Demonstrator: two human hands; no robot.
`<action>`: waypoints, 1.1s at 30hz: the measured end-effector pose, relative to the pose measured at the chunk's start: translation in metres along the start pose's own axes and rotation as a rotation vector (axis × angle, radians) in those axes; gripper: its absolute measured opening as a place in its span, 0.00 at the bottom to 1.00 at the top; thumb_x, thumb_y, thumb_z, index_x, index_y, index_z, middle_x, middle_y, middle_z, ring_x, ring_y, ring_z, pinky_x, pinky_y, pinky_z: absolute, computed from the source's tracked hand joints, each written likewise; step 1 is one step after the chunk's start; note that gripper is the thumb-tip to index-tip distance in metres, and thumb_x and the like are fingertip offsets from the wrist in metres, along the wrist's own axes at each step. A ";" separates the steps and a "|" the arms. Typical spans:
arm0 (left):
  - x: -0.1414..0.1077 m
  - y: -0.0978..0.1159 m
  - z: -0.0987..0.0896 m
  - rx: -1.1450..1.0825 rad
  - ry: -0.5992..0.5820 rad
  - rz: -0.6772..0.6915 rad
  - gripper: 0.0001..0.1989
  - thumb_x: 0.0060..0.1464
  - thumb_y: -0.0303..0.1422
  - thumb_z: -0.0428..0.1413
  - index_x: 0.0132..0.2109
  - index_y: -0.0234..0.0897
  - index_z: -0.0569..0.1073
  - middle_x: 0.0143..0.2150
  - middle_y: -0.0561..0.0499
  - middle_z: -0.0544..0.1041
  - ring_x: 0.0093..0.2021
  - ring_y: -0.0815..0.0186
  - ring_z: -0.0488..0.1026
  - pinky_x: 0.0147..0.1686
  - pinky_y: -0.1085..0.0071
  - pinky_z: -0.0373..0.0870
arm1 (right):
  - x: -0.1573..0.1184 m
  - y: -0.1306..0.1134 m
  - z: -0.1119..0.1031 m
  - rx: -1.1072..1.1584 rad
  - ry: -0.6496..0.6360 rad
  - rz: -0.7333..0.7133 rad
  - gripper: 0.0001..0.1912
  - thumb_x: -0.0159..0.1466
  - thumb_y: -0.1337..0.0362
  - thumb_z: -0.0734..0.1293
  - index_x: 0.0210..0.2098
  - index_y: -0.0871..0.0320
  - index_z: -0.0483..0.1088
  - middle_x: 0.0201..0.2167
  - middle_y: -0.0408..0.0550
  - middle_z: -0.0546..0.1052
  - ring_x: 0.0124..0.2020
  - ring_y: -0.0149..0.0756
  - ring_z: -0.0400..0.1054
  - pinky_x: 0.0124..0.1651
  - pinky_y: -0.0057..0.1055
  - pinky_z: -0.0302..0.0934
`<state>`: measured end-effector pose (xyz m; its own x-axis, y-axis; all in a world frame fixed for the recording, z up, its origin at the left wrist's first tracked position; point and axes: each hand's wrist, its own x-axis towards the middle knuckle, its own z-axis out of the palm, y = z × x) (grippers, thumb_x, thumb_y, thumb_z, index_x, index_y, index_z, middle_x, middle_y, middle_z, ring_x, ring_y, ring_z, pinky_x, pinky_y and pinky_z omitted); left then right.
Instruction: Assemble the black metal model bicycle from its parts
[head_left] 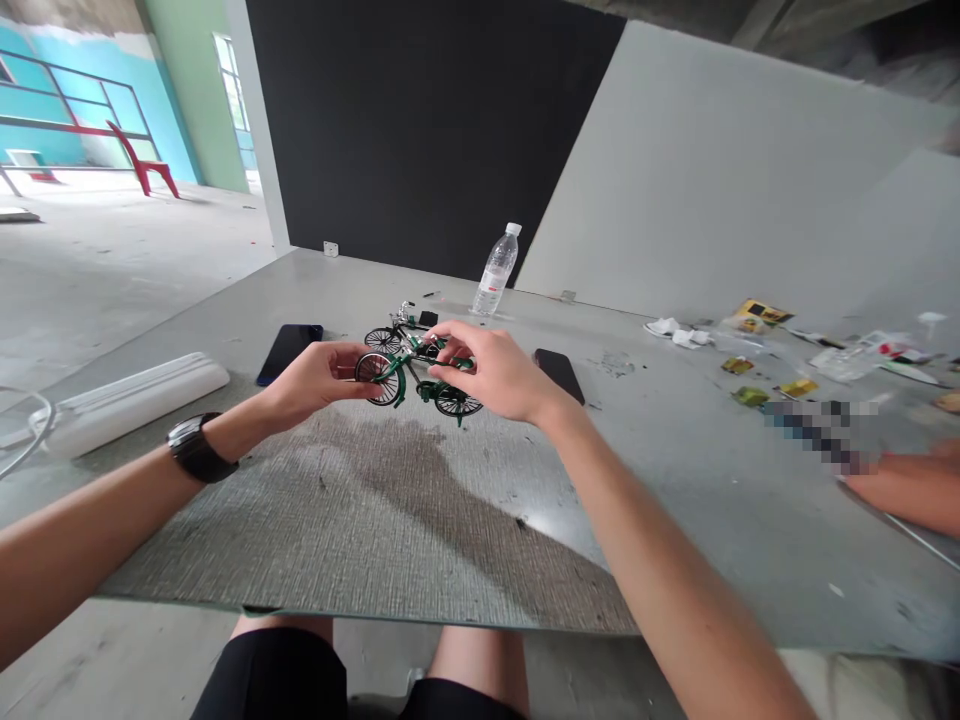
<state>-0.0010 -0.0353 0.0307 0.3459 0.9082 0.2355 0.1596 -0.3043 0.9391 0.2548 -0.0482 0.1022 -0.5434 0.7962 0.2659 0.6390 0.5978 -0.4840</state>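
A small green model bicycle is held between my two hands, raised a little over the table, its shadow falling in front. My left hand pinches its front wheel at the left side. With its fingers closed on the upper frame near the seat, my right hand covers part of the bicycle's rear. Just behind it stands a second model bicycle, dark with a black box-like part at its rear; my right hand partly hides it.
A water bottle stands near the back panel. Phones lie left and right of my hands. A long white device with a cable rests at left. Wrappers and another person's arm are at right.
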 end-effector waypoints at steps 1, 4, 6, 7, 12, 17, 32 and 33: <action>0.000 0.000 -0.002 0.010 0.012 0.003 0.16 0.46 0.33 0.69 0.43 0.35 0.79 0.39 0.48 0.83 0.40 0.61 0.80 0.46 0.60 0.78 | 0.001 -0.001 0.003 0.001 0.004 -0.004 0.18 0.66 0.60 0.67 0.55 0.54 0.70 0.41 0.49 0.79 0.41 0.39 0.71 0.45 0.37 0.62; -0.001 -0.003 -0.006 0.026 0.026 -0.009 0.16 0.44 0.33 0.70 0.42 0.35 0.79 0.38 0.49 0.83 0.39 0.60 0.81 0.47 0.59 0.78 | 0.002 -0.001 0.012 -0.007 0.004 0.009 0.20 0.66 0.59 0.67 0.57 0.53 0.68 0.40 0.48 0.79 0.41 0.40 0.71 0.45 0.37 0.61; -0.002 -0.005 -0.007 0.016 0.010 -0.019 0.15 0.44 0.32 0.70 0.41 0.35 0.79 0.37 0.49 0.83 0.39 0.60 0.81 0.47 0.59 0.79 | 0.001 -0.001 0.018 -0.013 0.001 0.016 0.20 0.66 0.60 0.66 0.57 0.52 0.68 0.40 0.48 0.79 0.42 0.40 0.70 0.46 0.37 0.61; -0.002 -0.006 -0.008 0.011 -0.003 -0.024 0.15 0.44 0.32 0.70 0.41 0.35 0.79 0.37 0.49 0.83 0.39 0.61 0.81 0.47 0.60 0.79 | -0.001 -0.001 0.020 -0.013 0.000 0.017 0.20 0.66 0.61 0.66 0.57 0.52 0.68 0.40 0.48 0.79 0.42 0.40 0.70 0.46 0.37 0.61; -0.002 -0.011 -0.008 0.019 -0.063 -0.031 0.14 0.45 0.32 0.69 0.40 0.36 0.79 0.37 0.48 0.84 0.39 0.59 0.82 0.46 0.60 0.80 | -0.008 -0.003 0.028 0.021 -0.015 0.039 0.22 0.67 0.61 0.65 0.59 0.51 0.66 0.41 0.47 0.78 0.41 0.38 0.71 0.45 0.35 0.61; -0.002 -0.015 -0.006 0.033 -0.114 -0.026 0.12 0.46 0.31 0.68 0.41 0.37 0.79 0.36 0.50 0.83 0.38 0.60 0.82 0.44 0.63 0.80 | -0.014 -0.004 0.033 0.041 -0.033 0.019 0.22 0.68 0.61 0.64 0.61 0.50 0.65 0.42 0.47 0.79 0.43 0.39 0.71 0.46 0.35 0.61; -0.003 -0.019 -0.010 -0.042 0.020 -0.036 0.14 0.48 0.37 0.69 0.39 0.35 0.77 0.39 0.47 0.81 0.39 0.61 0.80 0.43 0.62 0.80 | -0.014 0.027 0.017 0.192 -0.033 0.117 0.17 0.67 0.54 0.67 0.52 0.55 0.72 0.40 0.49 0.77 0.41 0.39 0.73 0.45 0.38 0.66; -0.002 -0.017 -0.012 -0.054 0.025 -0.039 0.15 0.48 0.37 0.69 0.41 0.35 0.78 0.40 0.46 0.82 0.39 0.60 0.81 0.43 0.61 0.81 | -0.013 0.028 0.018 0.234 -0.035 0.121 0.17 0.67 0.54 0.66 0.51 0.55 0.72 0.39 0.49 0.77 0.40 0.38 0.73 0.45 0.38 0.67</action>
<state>-0.0152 -0.0290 0.0168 0.3168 0.9264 0.2037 0.1225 -0.2529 0.9597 0.2701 -0.0434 0.0703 -0.4917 0.8546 0.1670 0.5597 0.4571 -0.6912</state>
